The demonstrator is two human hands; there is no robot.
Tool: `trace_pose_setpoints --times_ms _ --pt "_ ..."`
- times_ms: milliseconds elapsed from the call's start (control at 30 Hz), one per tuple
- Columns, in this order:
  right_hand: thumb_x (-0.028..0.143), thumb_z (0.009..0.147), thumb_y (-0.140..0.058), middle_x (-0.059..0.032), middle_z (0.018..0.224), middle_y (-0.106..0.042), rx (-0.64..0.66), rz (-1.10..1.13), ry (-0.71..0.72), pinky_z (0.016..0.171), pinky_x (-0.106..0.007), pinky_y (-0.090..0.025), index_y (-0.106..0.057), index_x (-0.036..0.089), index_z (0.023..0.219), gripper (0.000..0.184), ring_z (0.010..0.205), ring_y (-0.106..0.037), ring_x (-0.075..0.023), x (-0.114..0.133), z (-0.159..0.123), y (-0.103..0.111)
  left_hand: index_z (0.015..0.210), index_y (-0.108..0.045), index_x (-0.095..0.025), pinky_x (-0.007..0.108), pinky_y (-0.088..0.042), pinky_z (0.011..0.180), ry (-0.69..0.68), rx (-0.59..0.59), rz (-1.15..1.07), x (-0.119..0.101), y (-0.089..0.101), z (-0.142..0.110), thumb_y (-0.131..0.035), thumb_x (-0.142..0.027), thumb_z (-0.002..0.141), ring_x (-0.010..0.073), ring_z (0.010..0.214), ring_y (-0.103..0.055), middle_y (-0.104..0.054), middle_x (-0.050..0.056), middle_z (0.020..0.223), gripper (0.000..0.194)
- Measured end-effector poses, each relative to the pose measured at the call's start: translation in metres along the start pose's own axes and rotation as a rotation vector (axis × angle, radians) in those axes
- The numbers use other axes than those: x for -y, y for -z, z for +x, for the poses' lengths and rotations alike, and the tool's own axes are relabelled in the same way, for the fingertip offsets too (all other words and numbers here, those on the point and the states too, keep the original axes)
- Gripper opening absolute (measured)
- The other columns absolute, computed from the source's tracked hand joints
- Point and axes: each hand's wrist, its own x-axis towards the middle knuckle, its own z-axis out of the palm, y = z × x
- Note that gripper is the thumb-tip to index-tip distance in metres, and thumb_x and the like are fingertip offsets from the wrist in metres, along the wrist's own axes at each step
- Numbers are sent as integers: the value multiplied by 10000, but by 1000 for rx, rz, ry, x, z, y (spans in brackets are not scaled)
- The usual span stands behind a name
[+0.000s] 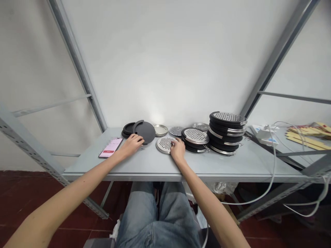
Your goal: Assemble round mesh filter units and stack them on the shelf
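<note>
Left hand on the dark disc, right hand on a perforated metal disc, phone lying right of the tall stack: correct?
No: the head view shows the phone well to the left of the tall stack. The rest stands: the left hand is on the dark disc, the right hand on a perforated metal disc.

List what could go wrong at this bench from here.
The tall stack of discs looks uneven and might topple if bumped. The tilted black disc at the left hand could slip. The phone lies close to the same hand and might get nudged.
</note>
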Motion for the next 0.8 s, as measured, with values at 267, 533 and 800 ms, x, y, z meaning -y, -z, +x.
trace_pose_setpoints --times_ms 267,533,800 --pt "108 832 -458 -111 1161 -666 107 47 192 1001 -355 -399 -738 157 1023 343 1096 -556 -246 3 1 2 1056 -655 -189 419 -420 914 -51 -22 -168 -29 0 -7 -429 -197 978 234 980 -572 -641 105 1062 239" --pt "310 923 -483 -131 1125 -689 145 -37 225 979 -377 -383 -726 153 1014 303 1091 -560 -271 11 -1 4 1144 -661 -200 388 -482 912 11 89 -298 -21 0 -37 -452 -300 981 233 1018 -600 -635 107 1156 284" --pt "562 702 -737 -120 1291 -606 206 -49 462 1086 -458 -306 -646 192 1181 612 1220 -492 -311 14 -8 8 1302 -598 -189 494 -361 1100 147 109 -305 -21 -6 -34 -530 -523 909 312 1303 -474 -544 147 1389 520"
